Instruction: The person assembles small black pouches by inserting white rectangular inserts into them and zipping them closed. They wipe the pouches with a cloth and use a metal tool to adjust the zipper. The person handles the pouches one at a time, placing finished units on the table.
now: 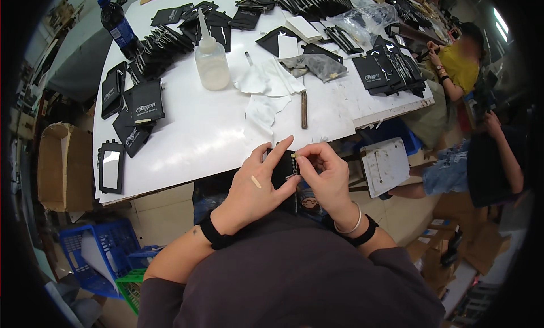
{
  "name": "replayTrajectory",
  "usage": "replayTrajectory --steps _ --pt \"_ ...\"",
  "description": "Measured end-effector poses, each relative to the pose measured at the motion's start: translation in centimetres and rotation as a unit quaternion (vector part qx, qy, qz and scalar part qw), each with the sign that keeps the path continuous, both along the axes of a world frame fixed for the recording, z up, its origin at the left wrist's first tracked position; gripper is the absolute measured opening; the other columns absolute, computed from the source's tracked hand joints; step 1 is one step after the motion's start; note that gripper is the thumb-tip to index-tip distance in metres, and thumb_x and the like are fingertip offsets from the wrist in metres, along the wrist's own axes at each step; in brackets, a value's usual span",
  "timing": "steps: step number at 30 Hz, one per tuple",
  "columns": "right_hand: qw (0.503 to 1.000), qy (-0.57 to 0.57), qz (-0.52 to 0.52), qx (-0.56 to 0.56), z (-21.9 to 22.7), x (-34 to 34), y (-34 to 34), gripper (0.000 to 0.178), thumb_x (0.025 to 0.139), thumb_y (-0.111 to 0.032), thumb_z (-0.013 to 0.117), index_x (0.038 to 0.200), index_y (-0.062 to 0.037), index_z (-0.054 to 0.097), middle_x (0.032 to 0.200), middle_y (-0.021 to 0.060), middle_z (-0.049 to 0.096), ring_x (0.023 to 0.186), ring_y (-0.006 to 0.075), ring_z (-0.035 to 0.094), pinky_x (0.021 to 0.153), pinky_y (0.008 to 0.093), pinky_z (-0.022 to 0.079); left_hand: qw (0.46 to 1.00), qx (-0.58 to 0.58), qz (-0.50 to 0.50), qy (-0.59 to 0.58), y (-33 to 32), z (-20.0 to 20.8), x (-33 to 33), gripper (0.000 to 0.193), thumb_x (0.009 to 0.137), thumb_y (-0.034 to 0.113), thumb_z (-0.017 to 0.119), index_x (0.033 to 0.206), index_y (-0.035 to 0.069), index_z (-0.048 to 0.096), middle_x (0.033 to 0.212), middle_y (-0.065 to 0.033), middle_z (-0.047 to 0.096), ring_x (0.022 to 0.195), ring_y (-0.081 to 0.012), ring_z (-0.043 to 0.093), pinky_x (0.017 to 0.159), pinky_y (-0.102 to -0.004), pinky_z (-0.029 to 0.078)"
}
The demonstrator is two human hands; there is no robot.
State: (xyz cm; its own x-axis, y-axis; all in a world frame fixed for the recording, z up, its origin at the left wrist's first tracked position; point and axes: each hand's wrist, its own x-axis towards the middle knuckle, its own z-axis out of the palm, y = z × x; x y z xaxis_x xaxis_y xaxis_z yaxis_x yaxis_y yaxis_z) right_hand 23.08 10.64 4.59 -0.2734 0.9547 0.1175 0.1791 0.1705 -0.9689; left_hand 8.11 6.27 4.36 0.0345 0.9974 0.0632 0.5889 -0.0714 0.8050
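My left hand (255, 183) is closed on a small black pouch (281, 165) near the table's front edge, its index finger stretched along the top and its thumb against the near side. A beige strip is stuck on the back of this hand. A metal zipper (294, 165) runs along the pouch's right side. My right hand (328, 178) pinches the zipper's upper end, where a small yellowish bit (293, 155) shows between thumb and index finger. Much of the pouch is hidden by my fingers.
On the white table (187, 158) are a squeeze bottle (212, 64), white cloth scraps (266, 81), a narrow brown tool (304, 110), a dark drink bottle (118, 25) and black pouches (144, 101). A stool (385, 164) and other people are at right; a blue crate (96, 254) is lower left.
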Motion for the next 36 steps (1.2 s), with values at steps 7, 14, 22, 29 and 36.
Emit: replayTrajectory --steps 7,14,22,29,36 --pt "0.988 -0.055 0.002 0.147 0.0 -0.1 0.2 0.011 0.076 0.0 0.062 0.086 -0.0011 0.059 0.08 0.0084 0.063 0.066 0.0143 0.062 0.058 0.0249 0.049 0.999 -0.002 0.008 -0.042 0.0 0.1 0.0 0.06 0.074 0.032 0.066 0.128 0.015 0.045 0.12 -0.0291 0.044 0.098 -0.0395 0.054 0.082 -0.04 0.046" --pt "0.963 -0.088 -0.005 0.254 0.4 -0.9 0.2 0.012 0.073 0.002 0.063 0.083 -0.0021 0.058 0.084 0.0086 0.056 0.064 0.016 0.06 0.056 0.0262 0.048 0.975 0.105 0.085 0.178 -0.1 0.9 -0.2 0.058 0.065 0.033 0.071 0.118 0.015 0.054 0.122 -0.0251 0.046 0.085 -0.0328 0.057 0.068 -0.0381 0.05" --pt "0.996 0.043 0.078 0.026 0.1 -2.6 -0.2 0.009 0.076 0.001 0.062 0.083 -0.0024 0.058 0.079 0.0038 0.055 0.061 0.0084 0.053 0.055 0.0192 0.042 0.971 0.057 0.145 0.179 -0.9 0.5 -2.5 0.056 0.069 0.036 0.068 0.116 0.011 0.052 0.119 -0.0234 0.048 0.087 -0.0337 0.059 0.066 -0.0395 0.051" --pt "0.925 -0.052 0.363 0.097 3.5 -5.7 -2.5 0.015 0.073 -0.008 0.069 0.079 -0.0053 0.056 0.071 0.0027 0.053 0.056 0.0112 0.05 0.051 0.0229 0.041 0.97 0.02 0.161 0.178 -1.4 -0.3 -4.4 0.059 0.074 0.045 0.064 0.118 0.009 0.048 0.122 -0.0235 0.045 0.09 -0.0363 0.06 0.067 -0.042 0.051" --pt "0.897 -0.227 0.252 0.283 3.8 -7.1 -2.1 0.027 0.068 -0.021 0.071 0.077 -0.0064 0.051 0.071 0.0054 0.05 0.061 0.0225 0.054 0.051 0.0328 0.044 0.97 -0.013 0.152 0.189 -1.7 -0.3 -5.3 0.059 0.072 0.037 0.065 0.12 0.01 0.045 0.126 -0.0214 0.043 0.094 -0.0355 0.059 0.071 -0.041 0.05"
